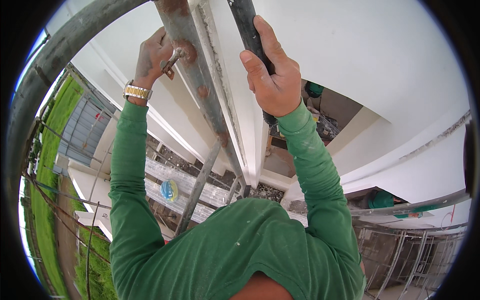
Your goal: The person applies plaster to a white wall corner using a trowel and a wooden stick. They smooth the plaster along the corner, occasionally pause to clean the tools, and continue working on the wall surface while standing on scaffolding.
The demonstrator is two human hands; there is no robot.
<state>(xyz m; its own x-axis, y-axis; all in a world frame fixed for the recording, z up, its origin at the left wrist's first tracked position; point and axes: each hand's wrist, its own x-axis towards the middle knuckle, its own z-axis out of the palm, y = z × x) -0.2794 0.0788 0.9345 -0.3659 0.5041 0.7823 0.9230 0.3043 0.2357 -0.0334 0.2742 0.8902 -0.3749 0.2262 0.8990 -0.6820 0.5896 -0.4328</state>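
Note:
My right hand (275, 80) is closed around a black, paint-specked tube (246, 22), with thumb and forefinger lying along its near side. The tube runs on below my palm, in front of the white wall. At the upper left, my left hand (152, 55) is raised beside a rusty grey scaffold pole (197, 75). Its fingers curl away behind the pole, and whatever they hold is hidden. A small metal pin with a latch (171, 62) juts from the pole next to my left wrist, which carries a gold and silver watch (137, 91).
A thick curved scaffold tube (55, 50) frames the left side. Below lie metal planks (190, 182) with a blue and yellow round item (169, 190). Workers in green (382, 199) show through wall openings. Scaffold frames (410, 260) stand lower right.

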